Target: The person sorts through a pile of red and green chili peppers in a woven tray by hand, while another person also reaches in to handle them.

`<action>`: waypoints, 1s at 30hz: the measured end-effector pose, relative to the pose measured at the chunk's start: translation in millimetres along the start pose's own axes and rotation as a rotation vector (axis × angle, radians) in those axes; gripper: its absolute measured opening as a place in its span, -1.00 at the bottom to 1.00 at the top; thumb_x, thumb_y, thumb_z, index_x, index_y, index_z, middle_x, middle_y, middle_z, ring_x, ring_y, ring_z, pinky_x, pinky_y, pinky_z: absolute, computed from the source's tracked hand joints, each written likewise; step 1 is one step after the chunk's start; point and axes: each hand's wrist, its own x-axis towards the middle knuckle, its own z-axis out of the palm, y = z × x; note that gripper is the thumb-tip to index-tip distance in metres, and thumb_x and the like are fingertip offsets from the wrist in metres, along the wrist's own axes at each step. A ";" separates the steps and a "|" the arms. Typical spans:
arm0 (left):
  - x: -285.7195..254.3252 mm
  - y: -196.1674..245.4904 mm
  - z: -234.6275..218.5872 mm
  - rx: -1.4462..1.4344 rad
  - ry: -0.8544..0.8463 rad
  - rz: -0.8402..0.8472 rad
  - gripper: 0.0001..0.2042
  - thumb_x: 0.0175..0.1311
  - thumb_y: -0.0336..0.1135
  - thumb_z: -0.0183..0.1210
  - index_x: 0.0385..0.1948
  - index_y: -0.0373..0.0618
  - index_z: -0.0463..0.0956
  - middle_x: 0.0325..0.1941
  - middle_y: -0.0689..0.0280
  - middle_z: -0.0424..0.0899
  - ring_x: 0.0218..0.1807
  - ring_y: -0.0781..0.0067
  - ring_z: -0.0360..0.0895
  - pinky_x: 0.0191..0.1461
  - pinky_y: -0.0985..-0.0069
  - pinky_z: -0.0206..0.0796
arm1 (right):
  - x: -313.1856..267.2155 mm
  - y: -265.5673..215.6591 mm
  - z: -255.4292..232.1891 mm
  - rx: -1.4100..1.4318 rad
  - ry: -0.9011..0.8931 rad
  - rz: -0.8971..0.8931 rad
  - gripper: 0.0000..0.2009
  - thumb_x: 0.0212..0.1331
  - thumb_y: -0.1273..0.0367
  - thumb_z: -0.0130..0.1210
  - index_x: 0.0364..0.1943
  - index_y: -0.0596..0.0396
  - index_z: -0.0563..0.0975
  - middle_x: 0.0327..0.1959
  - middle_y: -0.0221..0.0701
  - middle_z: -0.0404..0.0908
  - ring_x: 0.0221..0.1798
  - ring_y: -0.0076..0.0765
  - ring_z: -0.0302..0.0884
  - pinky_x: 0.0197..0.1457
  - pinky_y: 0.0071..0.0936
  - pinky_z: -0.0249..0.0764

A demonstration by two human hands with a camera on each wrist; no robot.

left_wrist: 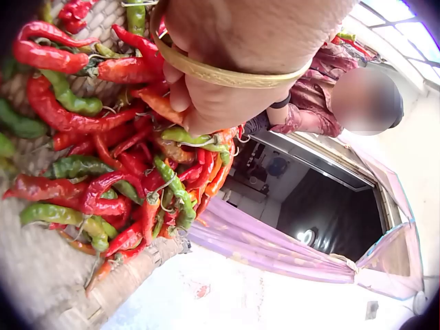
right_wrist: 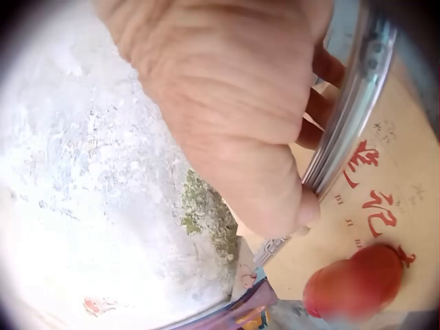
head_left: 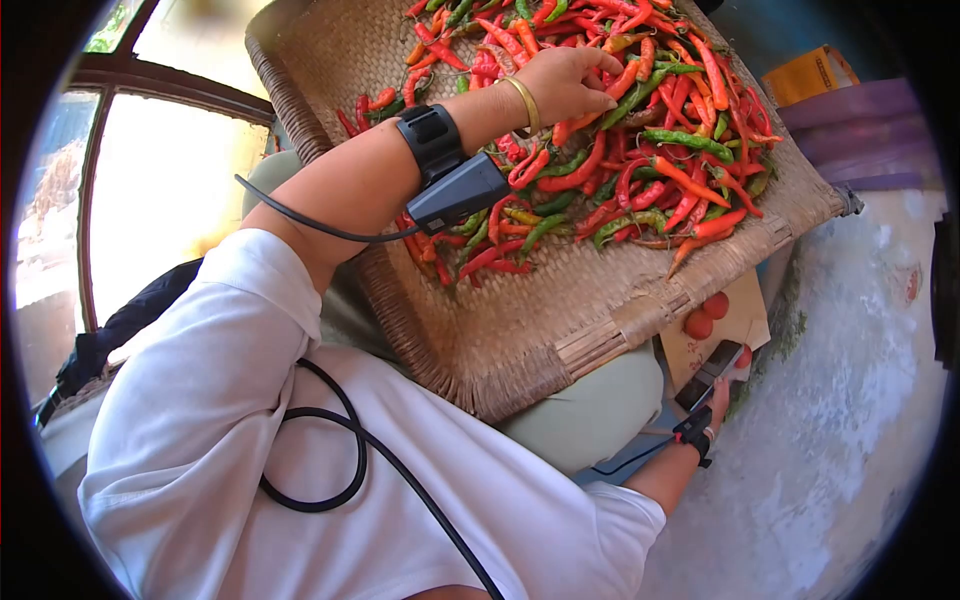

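Note:
Over the heap of red and green chili peppers (head_left: 690, 150) in the woven basket (head_left: 480, 340), my left hand (head_left: 562, 85) bends its fingers round an orange-red pepper. That pepper (left_wrist: 159, 104) shows at the fingertips of my left hand (left_wrist: 234, 62) in the left wrist view; its far end is hidden. Low at the right, outside the basket, my right hand (head_left: 718, 405) grips a dark phone (head_left: 708, 376). The right wrist view has my right hand (right_wrist: 234, 117) curled round the phone's shiny edge (right_wrist: 354, 103), thumb on the near side.
Red round objects (head_left: 699, 323) lie on a tan board (head_left: 690, 350) with red writing, beside the phone. Windows (head_left: 180, 130) stand at the left, a whitish wall (head_left: 840, 350) at the right. Another person (left_wrist: 320, 96) is near the basket in the left wrist view.

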 end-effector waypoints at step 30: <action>-3.5 10.5 -1.0 0.014 0.019 -0.023 -0.59 -0.09 -0.30 0.23 -0.13 -0.14 0.41 -0.47 0.33 0.58 -0.39 0.49 0.53 -0.27 0.58 0.36 | -9.0 -2.0 77.1 -0.980 0.371 -0.462 -0.48 -0.12 0.30 0.12 0.02 0.09 0.33 0.00 -0.10 0.29 0.04 -0.03 0.24 0.05 -0.23 0.20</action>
